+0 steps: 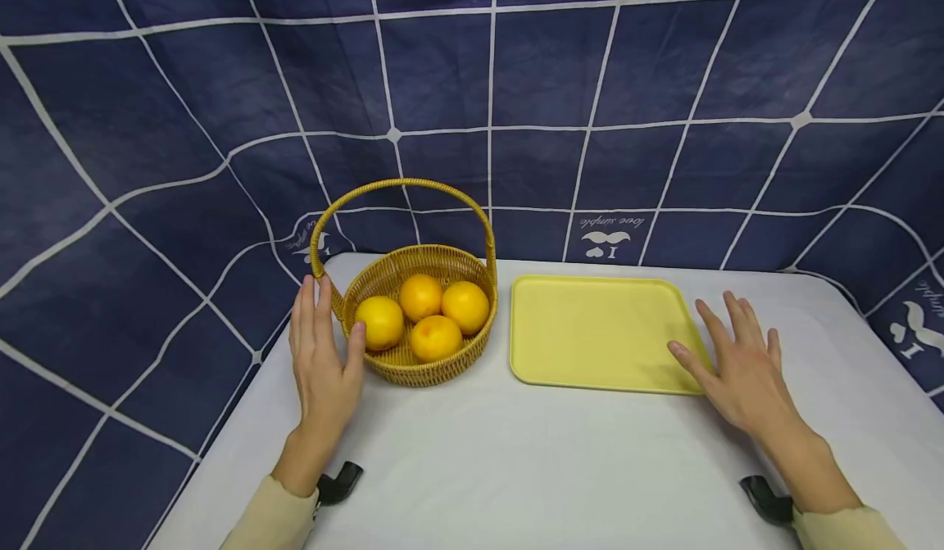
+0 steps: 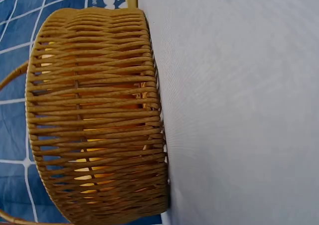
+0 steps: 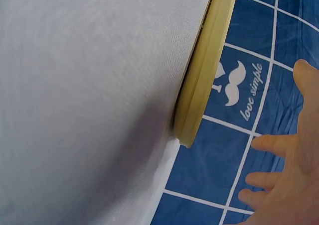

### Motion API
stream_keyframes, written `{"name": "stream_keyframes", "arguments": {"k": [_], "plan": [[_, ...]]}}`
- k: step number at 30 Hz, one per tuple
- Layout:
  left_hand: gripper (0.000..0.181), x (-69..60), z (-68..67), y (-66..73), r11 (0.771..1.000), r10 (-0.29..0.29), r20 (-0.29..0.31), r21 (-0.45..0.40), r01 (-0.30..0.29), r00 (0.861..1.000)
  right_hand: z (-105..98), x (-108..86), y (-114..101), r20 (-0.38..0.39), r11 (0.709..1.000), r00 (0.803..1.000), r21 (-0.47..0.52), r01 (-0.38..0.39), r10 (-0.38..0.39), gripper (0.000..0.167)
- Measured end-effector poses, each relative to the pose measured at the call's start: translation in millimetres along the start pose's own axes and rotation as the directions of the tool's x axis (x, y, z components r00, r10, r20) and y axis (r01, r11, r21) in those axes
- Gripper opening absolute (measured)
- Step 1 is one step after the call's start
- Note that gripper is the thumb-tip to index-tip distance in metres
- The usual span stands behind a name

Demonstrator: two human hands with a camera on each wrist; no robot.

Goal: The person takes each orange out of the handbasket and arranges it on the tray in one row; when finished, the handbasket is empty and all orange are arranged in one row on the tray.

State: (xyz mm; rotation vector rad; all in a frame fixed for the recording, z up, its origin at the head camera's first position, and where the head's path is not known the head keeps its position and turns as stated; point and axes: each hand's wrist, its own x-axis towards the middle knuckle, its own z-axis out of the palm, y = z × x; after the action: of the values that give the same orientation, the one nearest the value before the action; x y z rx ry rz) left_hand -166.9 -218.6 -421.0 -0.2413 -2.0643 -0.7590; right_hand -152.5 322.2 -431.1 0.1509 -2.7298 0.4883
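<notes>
Nearest are your sleeves (image 1: 271, 519); left hand (image 1: 323, 370) beside the basket (image 1: 437, 376) keeping fruit (image 1: 437, 338) together, right hand (image 1: 746, 374) beside the tray (image 1: 593, 335), fingers (image 1: 324, 314) extended, holding nothing.

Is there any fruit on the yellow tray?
No, the four visible fruits all sit inside the wicker basket, to the left of the yellow tray.

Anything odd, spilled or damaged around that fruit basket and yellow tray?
Only the navy backdrop: its "love simple" print appears upside down. The oranges sit inside the upright wicker basket, the yellow tray lies flat; no spill or damage shows.
</notes>
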Motion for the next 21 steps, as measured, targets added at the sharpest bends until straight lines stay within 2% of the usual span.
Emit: {"name": "stream_keyframes", "arguments": {"k": [3,6,8,9,11,14,18,19,21], "plan": [[0.067,-2.4,-0.8,-5.9,0.999,-0.050,0.010,-0.013,0.050,0.999,0.5,-0.7,-0.7,0.003,1.000,1.000,-0.001,0.002,-0.002,0.082],[0.069,-5.1,-2.2,-11.4,0.990,-0.131,0.033,-0.041,0.132,0.991,0.8,-1.7,-1.1,0.008,1.000,1.000,-0.003,0.001,-0.001,0.082],[0.071,-6.2,-3.5,-14.7,0.975,-0.210,0.069,-0.057,0.214,0.975,1.4,-1.6,-1.3,0.011,1.000,1.000,-0.002,0.001,-0.001,0.082],[0.072,-6.4,-4.0,-16.0,0.963,-0.253,0.094,-0.068,0.260,0.963,1.7,-1.3,-1.5,0.013,1.000,1.000,-0.001,0.001,-0.001,0.082],[0.071,-6.3,-5.0,-18.7,0.932,-0.334,0.151,-0.097,0.350,0.930,2.1,-0.2,-2.0,0.015,1.000,1.000,0.006,0.002,-0.002,0.082],[0.066,-6.0,-5.1,-22.7,0.865,-0.428,0.266,-0.156,0.477,0.864,1.8,1.1,-3.1,0.019,1.000,1.000,0.011,0.001,-0.001,0.082],[0.065,-6.1,-1.4,-27.9,0.740,-0.487,0.426,-0.263,0.619,0.763,0.7,1.5,-4.6,0.028,1.000,1.000,0.016,0.000,-0.001,0.082],[0.066,-6.1,0.1,-29.0,0.710,-0.492,0.459,-0.281,0.646,0.740,0.8,1.2,-4.8,0.030,1.000,1.000,0.018,0.001,-0.001,0.082],[0.069,-6.7,3.1,-31.0,0.655,-0.495,0.509,-0.313,0.687,0.704,0.9,0.1,-5.5,0.032,1.000,0.999,0.023,0.004,-0.005,0.081]]}}
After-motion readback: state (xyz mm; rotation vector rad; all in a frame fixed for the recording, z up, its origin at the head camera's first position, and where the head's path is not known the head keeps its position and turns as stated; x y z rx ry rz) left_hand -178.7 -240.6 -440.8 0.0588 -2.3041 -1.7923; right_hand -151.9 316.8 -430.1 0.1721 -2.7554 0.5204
